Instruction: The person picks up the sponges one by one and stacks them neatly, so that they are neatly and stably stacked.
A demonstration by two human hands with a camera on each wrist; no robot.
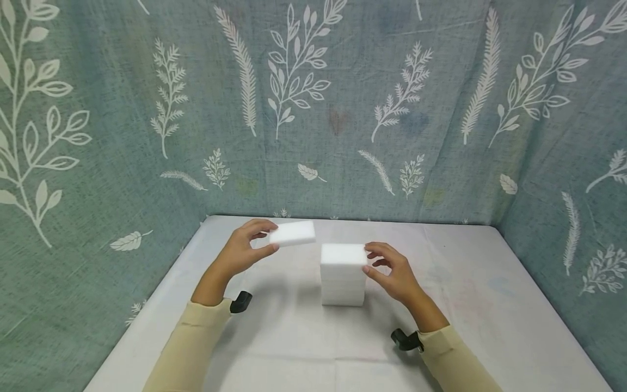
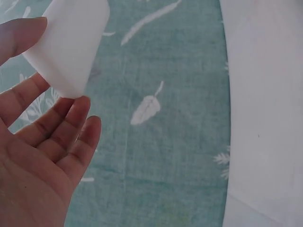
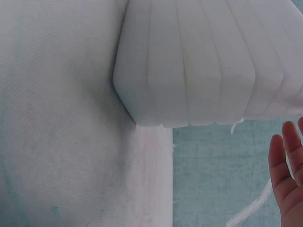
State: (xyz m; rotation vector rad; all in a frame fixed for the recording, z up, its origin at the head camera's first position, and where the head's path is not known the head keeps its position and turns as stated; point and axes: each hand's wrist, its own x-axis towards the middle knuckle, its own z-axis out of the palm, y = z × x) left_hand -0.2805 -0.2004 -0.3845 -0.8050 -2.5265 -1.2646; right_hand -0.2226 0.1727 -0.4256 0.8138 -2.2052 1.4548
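Note:
My left hand (image 1: 243, 247) pinches one end of a white foam block (image 1: 294, 233) between thumb and fingers, holding it above the table, left of the stack. In the left wrist view, the thumb lies on one side of this block (image 2: 75, 42) and fingertips on the other. A stack of several similar white blocks (image 1: 343, 286) stands upright on the table. At its right end, my right hand (image 1: 394, 272) has thumb and forefinger at opposite corners of the top block (image 1: 344, 254). The right wrist view shows the stack's side (image 3: 199, 71) and some right-hand fingers (image 3: 279, 163); the thumb is out of sight.
A white cloth covers the table (image 1: 284, 348). Green-blue fabric (image 1: 343, 125) with white leaf prints hangs behind it and along both sides. A black wrist mount (image 1: 241, 302) sits at the left cuff, and another mount (image 1: 406, 340) at the right cuff.

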